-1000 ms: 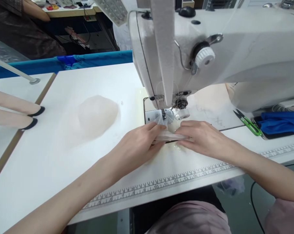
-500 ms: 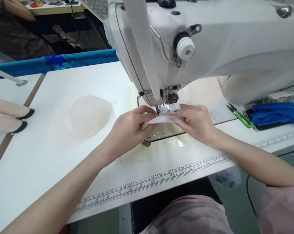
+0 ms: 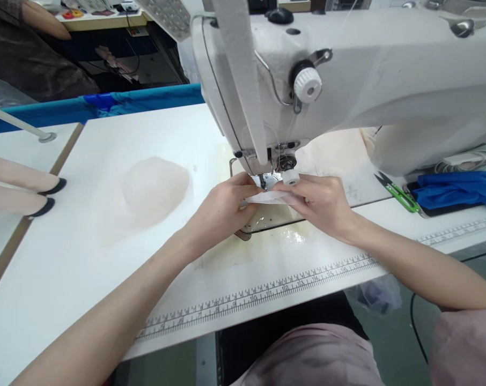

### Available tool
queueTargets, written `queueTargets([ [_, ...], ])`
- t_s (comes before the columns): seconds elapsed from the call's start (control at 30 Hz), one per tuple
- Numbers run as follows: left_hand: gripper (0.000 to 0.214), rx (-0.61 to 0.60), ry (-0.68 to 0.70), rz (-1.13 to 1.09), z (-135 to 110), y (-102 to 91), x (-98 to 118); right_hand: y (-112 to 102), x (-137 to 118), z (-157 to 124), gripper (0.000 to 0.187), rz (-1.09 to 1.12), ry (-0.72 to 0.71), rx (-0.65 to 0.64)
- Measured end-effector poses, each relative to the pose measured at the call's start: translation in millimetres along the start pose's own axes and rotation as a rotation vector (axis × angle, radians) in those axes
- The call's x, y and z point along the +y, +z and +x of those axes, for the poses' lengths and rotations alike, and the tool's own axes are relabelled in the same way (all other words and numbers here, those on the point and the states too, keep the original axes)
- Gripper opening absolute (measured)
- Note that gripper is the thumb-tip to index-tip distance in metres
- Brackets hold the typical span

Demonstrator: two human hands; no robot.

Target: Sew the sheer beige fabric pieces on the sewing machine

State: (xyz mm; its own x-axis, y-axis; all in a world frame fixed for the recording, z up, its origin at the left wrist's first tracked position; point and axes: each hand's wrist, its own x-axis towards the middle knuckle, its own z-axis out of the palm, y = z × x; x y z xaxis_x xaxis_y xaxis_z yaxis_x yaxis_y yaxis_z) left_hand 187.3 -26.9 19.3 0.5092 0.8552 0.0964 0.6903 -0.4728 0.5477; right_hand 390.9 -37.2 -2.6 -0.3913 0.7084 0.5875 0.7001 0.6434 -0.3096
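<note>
A small piece of sheer white fabric stretches between my two hands, just in front of the presser foot of a white sewing machine. My left hand is closed on the fabric's left end, thumb below and fingers above. My right hand pinches its right end, fingertips close to the needle area. Part of the fabric is hidden by my fingers. Beneath them lies the shiny machine bed plate.
Sheer pale fabric lies flat on the white table at left. Green-handled thread snips and blue cloth are at right. A printed ruler runs along the front edge. Another person's arm shows at upper left.
The whole view has shifted slightly, so the scene sits a little further right. My hands keep their hold on the fabric; the left appears slightly closer to the right.
</note>
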Motion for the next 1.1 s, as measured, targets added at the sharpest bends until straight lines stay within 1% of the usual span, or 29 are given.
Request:
queueTargets([
  [0.1,0.024,-0.014,0.01,-0.057,-0.6,-0.3,0.2,1.1,1.4,-0.1,0.04,-0.004,-0.008,-0.007],
  [0.2,0.032,-0.042,-0.001,-0.158,-2.8,-3.1,2.0,2.1,2.2,-0.1,0.03,-0.001,-0.007,-0.031],
  [0.33,0.037,-0.063,-0.066,-0.325,-8.5,-5.0,3.7,1.2,-0.1,-1.2,0.02,0.041,-0.004,-0.1],
  [0.4,0.038,-0.059,-0.037,-0.342,-13.1,-2.0,2.4,-1.3,-2.0,-2.9,0.018,0.056,-0.014,-0.129],
  [0.43,0.038,-0.041,0.014,-0.306,-16.1,0.8,1.1,-3.1,-2.9,-4.0,0.019,0.058,-0.032,-0.144],
  [0.5,0.037,0.024,0.183,-0.14,-23.2,8.8,-2.2,-6.8,-4.5,-6.5,0.018,0.037,-0.1,-0.186],
  [0.57,0.03,0.127,0.366,0.109,-31.8,18.1,-4.8,-9.7,-5.7,-8.7,0.017,-0.014,-0.195,-0.214],
  [0.6,0.024,0.185,0.425,0.237,-36.3,22.4,-5.2,-10.5,-6.2,-9.6,0.016,-0.041,-0.242,-0.217],
  [0.63,0.018,0.237,0.455,0.357,-40.7,26.1,-5.0,-10.9,-6.7,-10.3,0.016,-0.064,-0.285,-0.214],
  [0.7,0.018,0.319,0.449,0.547,-48.3,31.0,-2.7,-10.6,-7.5,-11.2,0.017,-0.084,-0.343,-0.217],
  [0.77,0.024,0.341,0.43,0.647,-53.5,32.5,0.5,-9.7,-8.3,-11.5,0.019,-0.085,-0.366,-0.24],
  [0.93,0.028,0.205,0.436,0.633,-56.6,31.3,2.8,-9.5,-9.9,-9.9,0.021,-0.098,-0.372,-0.237],
  [1.1,0.028,0.196,0.437,0.6,-55.3,31.6,0.0,-9.6,-10.5,-9.0,0.021,-0.111,-0.372,-0.231],
])
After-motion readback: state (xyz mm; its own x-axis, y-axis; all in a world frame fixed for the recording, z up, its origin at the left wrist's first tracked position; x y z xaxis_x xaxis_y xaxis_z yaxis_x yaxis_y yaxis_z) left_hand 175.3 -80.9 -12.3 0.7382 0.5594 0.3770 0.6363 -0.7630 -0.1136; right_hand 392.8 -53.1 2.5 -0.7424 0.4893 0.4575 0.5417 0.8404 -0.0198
